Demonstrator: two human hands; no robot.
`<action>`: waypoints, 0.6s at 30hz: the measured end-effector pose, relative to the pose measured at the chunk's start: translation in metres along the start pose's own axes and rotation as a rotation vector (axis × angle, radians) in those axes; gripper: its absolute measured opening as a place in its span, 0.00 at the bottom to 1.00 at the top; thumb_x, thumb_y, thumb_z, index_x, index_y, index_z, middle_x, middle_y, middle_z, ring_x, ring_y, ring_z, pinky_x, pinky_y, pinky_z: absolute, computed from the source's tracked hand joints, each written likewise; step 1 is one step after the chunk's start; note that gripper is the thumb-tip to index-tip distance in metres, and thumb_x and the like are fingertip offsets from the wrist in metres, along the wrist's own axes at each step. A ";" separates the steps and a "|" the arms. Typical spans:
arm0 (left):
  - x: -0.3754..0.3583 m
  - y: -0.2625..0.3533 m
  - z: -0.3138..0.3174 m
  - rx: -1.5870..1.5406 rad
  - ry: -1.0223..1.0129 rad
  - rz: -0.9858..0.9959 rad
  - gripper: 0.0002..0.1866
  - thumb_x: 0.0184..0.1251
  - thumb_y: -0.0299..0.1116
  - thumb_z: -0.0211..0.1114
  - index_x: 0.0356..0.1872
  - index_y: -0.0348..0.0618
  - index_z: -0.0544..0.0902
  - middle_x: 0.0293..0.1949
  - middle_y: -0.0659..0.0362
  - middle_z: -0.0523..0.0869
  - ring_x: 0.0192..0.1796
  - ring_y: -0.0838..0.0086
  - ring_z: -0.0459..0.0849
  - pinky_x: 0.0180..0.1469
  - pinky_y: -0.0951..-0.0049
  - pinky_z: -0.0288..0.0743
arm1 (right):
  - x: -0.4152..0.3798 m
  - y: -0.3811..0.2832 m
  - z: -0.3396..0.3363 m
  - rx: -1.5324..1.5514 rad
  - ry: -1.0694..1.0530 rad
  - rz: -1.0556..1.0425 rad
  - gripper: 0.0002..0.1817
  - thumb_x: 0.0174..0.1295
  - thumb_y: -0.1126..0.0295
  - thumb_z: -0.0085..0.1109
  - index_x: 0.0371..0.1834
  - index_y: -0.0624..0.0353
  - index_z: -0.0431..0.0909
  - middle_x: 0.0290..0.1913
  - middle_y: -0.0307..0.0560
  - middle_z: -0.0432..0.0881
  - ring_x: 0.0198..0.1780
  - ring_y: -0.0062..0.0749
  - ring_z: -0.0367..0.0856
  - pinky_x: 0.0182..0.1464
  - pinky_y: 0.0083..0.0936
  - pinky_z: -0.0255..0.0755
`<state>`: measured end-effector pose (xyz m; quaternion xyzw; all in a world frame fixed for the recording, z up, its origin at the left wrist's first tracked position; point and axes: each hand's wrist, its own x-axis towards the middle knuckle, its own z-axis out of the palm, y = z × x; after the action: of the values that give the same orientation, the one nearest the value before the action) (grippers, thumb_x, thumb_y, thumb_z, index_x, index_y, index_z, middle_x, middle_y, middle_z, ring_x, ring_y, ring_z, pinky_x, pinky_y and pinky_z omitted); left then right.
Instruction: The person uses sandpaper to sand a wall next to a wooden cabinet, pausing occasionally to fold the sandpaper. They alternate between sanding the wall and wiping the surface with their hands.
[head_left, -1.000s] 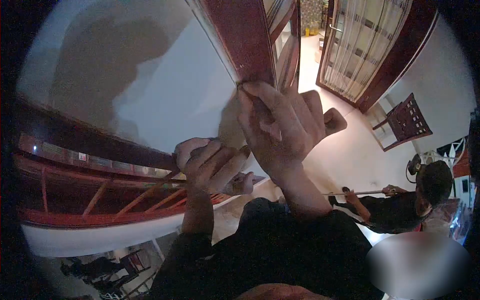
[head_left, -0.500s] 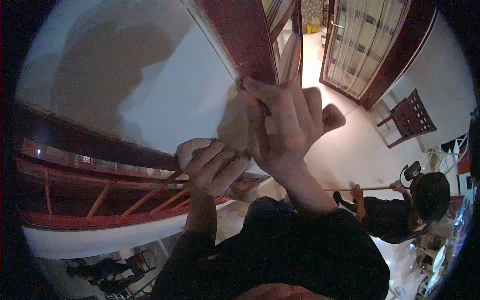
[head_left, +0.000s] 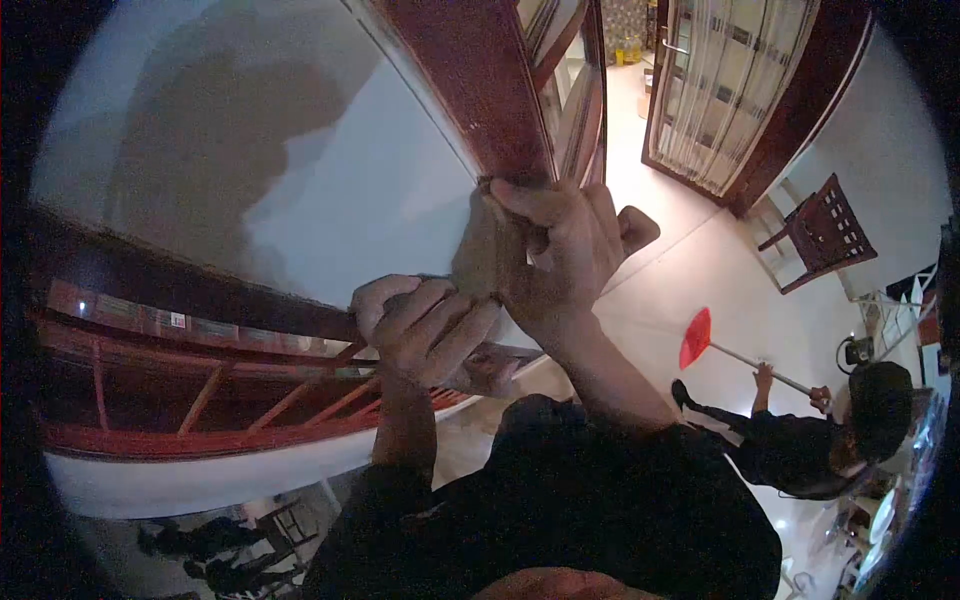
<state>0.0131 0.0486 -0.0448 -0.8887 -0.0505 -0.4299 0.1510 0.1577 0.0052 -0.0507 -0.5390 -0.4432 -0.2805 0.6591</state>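
My right hand (head_left: 568, 245) is closed, its fingers curled at the lower end of a dark red wooden frame (head_left: 480, 90), where the frame meets the pale wall (head_left: 350, 200). A rounded brown piece (head_left: 637, 230) shows just beyond its far side. Lower and to the left, my left hand (head_left: 425, 325) is curled into a fist close to the wall, beside the end of a dark ledge (head_left: 200, 265). What either hand holds is hidden by the fingers, and I cannot tell what it is. A shadow falls on the wall between the hands.
Below the ledge runs a red wooden railing (head_left: 210, 395). A door with a curtain (head_left: 735, 90) stands open at upper right, near a dark wooden chair (head_left: 825, 235). At right, a person (head_left: 800, 440) holds a pole with a red head (head_left: 695, 338) over the pale floor.
My right hand has shifted slightly downward along the frame; my left hand stays nearly still. The other person has moved right, and the pole's red head has come into view.
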 end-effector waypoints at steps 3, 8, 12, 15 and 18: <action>-0.011 -0.015 0.008 -0.006 -0.020 -0.002 0.18 0.50 0.59 0.66 0.21 0.56 0.83 0.21 0.65 0.84 0.28 0.70 0.85 0.45 0.60 0.69 | 0.015 0.014 0.034 0.011 0.112 -0.131 0.14 0.48 0.70 0.75 0.38 0.48 0.83 0.28 0.30 0.81 0.27 0.23 0.71 0.44 0.25 0.52; -0.020 -0.025 0.000 0.067 -0.029 0.030 0.15 0.49 0.56 0.67 0.23 0.57 0.84 0.22 0.65 0.85 0.29 0.70 0.86 0.45 0.60 0.70 | 0.019 -0.005 0.030 0.005 0.036 -0.123 0.14 0.48 0.71 0.75 0.38 0.50 0.82 0.28 0.32 0.82 0.28 0.22 0.73 0.45 0.24 0.52; 0.008 0.003 -0.014 0.040 -0.010 -0.023 0.21 0.59 0.62 0.60 0.27 0.56 0.84 0.21 0.71 0.81 0.30 0.79 0.82 0.49 0.65 0.65 | 0.004 -0.009 0.000 0.112 0.016 0.023 0.13 0.50 0.72 0.74 0.38 0.51 0.82 0.31 0.34 0.83 0.28 0.21 0.73 0.46 0.24 0.52; 0.005 0.005 -0.015 0.037 -0.057 -0.026 0.18 0.53 0.59 0.63 0.24 0.58 0.85 0.22 0.66 0.85 0.29 0.70 0.85 0.47 0.60 0.69 | 0.032 -0.010 0.006 0.109 0.026 -0.024 0.12 0.50 0.73 0.73 0.38 0.51 0.82 0.32 0.33 0.83 0.29 0.20 0.73 0.47 0.25 0.51; 0.000 0.004 -0.009 0.015 0.013 0.015 0.18 0.55 0.59 0.61 0.24 0.57 0.85 0.22 0.66 0.85 0.29 0.70 0.85 0.47 0.59 0.69 | 0.047 -0.015 0.008 0.050 0.056 -0.102 0.12 0.51 0.73 0.73 0.38 0.51 0.82 0.32 0.35 0.82 0.29 0.21 0.73 0.46 0.25 0.52</action>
<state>0.0074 0.0423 -0.0402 -0.8852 -0.0459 -0.4340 0.1613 0.1645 0.0138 -0.0020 -0.4909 -0.4582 -0.3174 0.6696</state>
